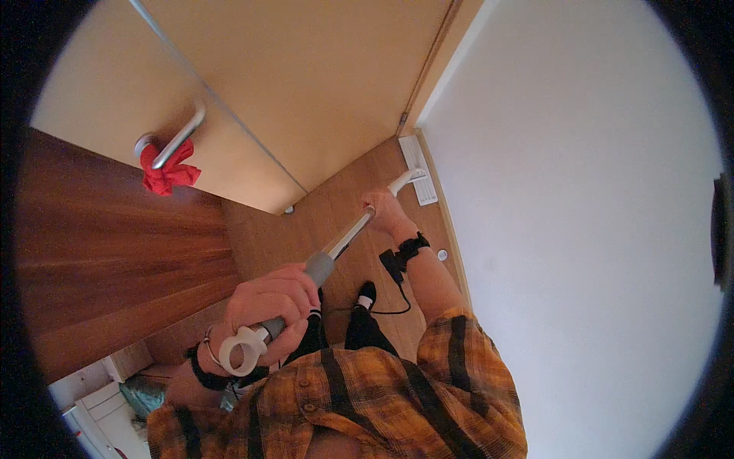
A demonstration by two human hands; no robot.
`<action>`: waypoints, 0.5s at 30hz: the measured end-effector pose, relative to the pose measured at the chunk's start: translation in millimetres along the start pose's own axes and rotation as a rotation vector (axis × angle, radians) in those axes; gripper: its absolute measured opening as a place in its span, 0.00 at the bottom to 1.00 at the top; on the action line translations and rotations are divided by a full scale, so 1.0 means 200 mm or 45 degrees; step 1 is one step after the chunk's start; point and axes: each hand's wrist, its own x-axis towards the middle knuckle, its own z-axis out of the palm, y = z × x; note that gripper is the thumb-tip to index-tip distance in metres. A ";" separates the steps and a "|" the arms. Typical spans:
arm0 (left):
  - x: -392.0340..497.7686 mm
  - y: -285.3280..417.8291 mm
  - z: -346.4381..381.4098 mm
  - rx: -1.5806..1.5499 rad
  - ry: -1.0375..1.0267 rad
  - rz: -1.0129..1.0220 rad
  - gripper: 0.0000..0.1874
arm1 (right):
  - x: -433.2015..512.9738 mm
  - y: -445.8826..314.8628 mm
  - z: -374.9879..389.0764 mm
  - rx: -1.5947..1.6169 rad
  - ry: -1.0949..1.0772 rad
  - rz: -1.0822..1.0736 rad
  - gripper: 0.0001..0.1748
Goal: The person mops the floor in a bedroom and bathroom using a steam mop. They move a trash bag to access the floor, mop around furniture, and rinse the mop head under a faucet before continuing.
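Note:
Both hands are on the long handle of a flat floor mop (351,234). My left hand (274,301) wraps the upper end, around the grey grip sleeve, close to a white hanging ring (243,350). Lower on the shaft, my right hand (387,209) holds the pole near its white neck. The white mop head (418,170) lies on the wood-look floor (338,192), along the baseboard by the door's hinge side. Fingers hide parts of the handle.
A light wooden door (321,74) stands ajar on the left, with a red cloth (167,172) tied at its metal handle (180,137). A white wall (562,201) rises on the right. Dark wood paneling (126,246) is at left, with a white cabinet (106,407) below.

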 end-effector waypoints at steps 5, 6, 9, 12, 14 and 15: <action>-0.13 0.08 0.05 -0.010 0.200 -0.112 0.10 | -0.01 -0.04 0.06 -0.067 0.013 -0.281 0.10; -0.16 0.11 0.04 0.005 0.214 -0.152 0.10 | -0.02 -0.07 0.08 -0.068 0.006 -0.293 0.12; -0.28 0.21 -0.09 0.058 0.423 -0.117 0.10 | 0.03 -0.27 0.17 0.000 0.085 -0.323 0.16; -0.48 0.31 -0.25 0.128 0.616 -0.136 0.10 | 0.09 -0.59 0.30 -0.053 -0.039 -0.387 0.15; -0.65 0.40 -0.36 0.124 0.778 -0.137 0.10 | 0.09 -0.82 0.34 0.018 -0.096 -0.382 0.14; -0.74 0.42 -0.40 0.101 0.856 -0.120 0.11 | 0.08 -0.90 0.36 0.072 -0.124 -0.376 0.14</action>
